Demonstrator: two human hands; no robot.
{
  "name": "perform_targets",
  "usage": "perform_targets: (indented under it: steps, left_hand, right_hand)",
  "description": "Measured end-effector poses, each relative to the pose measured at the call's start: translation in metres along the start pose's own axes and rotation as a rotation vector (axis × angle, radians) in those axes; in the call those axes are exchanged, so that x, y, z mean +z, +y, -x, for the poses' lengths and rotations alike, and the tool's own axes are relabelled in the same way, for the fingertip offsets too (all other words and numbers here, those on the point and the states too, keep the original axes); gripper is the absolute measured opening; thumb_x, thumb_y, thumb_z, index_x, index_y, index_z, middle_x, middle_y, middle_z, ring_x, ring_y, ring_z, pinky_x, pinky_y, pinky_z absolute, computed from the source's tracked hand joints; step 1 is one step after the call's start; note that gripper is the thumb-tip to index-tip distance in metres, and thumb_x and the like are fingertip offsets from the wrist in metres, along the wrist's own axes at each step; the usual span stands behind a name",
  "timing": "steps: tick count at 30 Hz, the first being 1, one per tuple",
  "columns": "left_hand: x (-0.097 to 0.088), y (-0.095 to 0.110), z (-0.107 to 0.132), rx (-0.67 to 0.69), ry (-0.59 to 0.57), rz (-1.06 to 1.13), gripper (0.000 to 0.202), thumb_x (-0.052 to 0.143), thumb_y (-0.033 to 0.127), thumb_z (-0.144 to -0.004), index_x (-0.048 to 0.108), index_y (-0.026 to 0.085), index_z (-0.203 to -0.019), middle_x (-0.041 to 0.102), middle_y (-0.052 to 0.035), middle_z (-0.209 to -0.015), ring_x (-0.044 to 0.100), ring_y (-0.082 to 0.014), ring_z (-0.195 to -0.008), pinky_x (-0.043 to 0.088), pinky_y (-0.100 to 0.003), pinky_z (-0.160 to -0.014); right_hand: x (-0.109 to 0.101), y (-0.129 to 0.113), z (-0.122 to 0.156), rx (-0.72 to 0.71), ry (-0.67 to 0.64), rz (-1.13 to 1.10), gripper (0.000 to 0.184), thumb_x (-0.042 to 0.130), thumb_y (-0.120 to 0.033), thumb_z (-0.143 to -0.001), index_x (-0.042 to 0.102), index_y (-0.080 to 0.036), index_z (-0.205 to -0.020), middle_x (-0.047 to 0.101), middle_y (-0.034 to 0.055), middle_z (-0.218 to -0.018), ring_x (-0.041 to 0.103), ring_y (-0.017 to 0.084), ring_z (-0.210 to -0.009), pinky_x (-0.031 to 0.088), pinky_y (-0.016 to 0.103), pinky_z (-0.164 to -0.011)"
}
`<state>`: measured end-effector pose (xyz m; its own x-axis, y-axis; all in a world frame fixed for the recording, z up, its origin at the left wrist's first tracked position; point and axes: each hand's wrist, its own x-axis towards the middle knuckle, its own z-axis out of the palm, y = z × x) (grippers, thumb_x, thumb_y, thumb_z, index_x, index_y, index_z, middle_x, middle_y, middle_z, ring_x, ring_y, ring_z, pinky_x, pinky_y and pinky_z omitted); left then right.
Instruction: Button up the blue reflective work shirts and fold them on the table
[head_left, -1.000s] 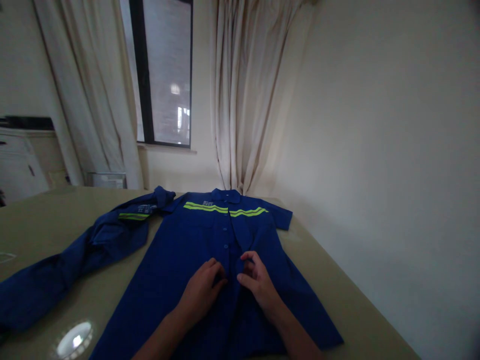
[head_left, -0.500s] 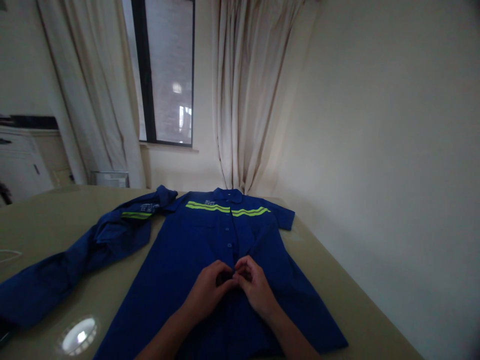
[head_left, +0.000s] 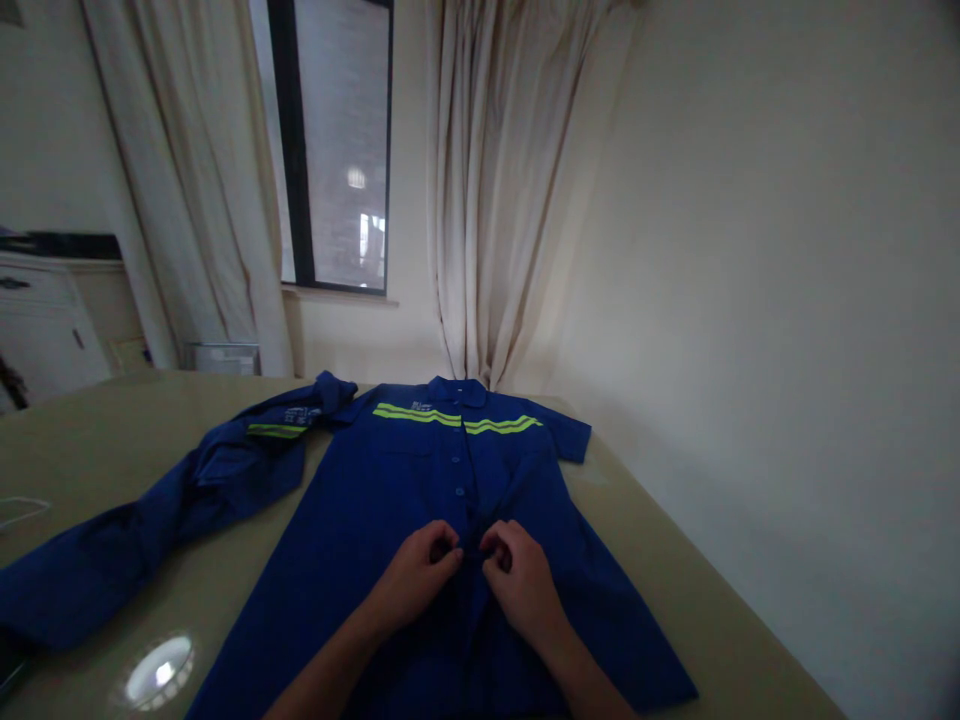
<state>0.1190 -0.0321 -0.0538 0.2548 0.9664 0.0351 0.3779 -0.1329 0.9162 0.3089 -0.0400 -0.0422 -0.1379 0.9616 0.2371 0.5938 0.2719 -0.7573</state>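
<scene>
A second shirt [head_left: 150,520] is being left heaped on the desk [head_left: 90,440]. In the middle, the flat blue shirt [head_left: 352,520] is being buttoned, it seems: its front edges are being pinched tight by the left hand [head_left: 420,578] and the right hand [head_left: 523,588]. Lined-up edges are being needed next.

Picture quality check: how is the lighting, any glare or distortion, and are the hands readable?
Head view: dim, lit mainly by the window; a bright glare patch on the table at lower left; the wide lens bows the curtains; left hand and right hand on the blue shirt are dark, finger detail soft.
</scene>
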Motion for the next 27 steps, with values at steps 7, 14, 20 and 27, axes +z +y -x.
perform_targets:
  steps: [7, 14, 20, 27]
  left_hand:
    - [0.005, -0.005, -0.004, -0.018, 0.043, 0.051, 0.020, 0.057, 0.037, -0.083, 0.065, 0.020, -0.087, 0.064, 0.0018, -0.076, 0.059, -0.0181, -0.075, 0.043, -0.028, -0.068]
    - [0.000, 0.003, 0.002, 0.063, -0.012, -0.020, 0.031, 0.047, 0.038, -0.094, 0.071, 0.020, -0.091, 0.072, -0.0027, -0.089, 0.064, -0.0191, -0.085, 0.048, -0.030, -0.079]
    - [-0.002, -0.003, 0.012, 0.129, 0.035, -0.297, 0.019, 0.058, 0.021, -0.086, 0.070, 0.023, -0.101, 0.068, -0.0043, -0.106, 0.063, -0.0197, -0.091, 0.047, -0.031, -0.082]
    - [0.010, 0.006, 0.015, 0.205, 0.107, -0.519, 0.018, 0.050, 0.013, -0.093, 0.064, 0.023, -0.095, 0.066, -0.0020, -0.099, 0.062, -0.0198, -0.095, 0.047, -0.032, -0.086]
  right_hand:
    - [0.010, -0.018, 0.014, -0.104, -0.021, 0.100, 0.028, 0.073, -0.027, -0.077, 0.070, -0.024, -0.105, 0.063, 0.0066, -0.109, 0.063, 0.026, -0.103, 0.048, 0.034, -0.091]
    - [0.020, -0.013, 0.011, -0.021, -0.017, 0.284, 0.017, 0.058, -0.016, -0.083, 0.068, -0.023, -0.095, 0.066, 0.0086, -0.102, 0.067, 0.028, -0.095, 0.048, 0.037, -0.083]
    - [0.017, -0.004, 0.007, -0.044, 0.066, 0.242, 0.006, 0.061, -0.018, -0.087, 0.066, -0.022, -0.087, 0.067, 0.0074, -0.094, 0.068, 0.026, -0.087, 0.048, 0.035, -0.079]
    - [0.019, -0.006, 0.009, -0.110, 0.063, 0.292, 0.016, 0.054, -0.010, -0.090, 0.066, -0.021, -0.092, 0.066, 0.0048, -0.100, 0.068, 0.020, -0.089, 0.050, 0.029, -0.082]
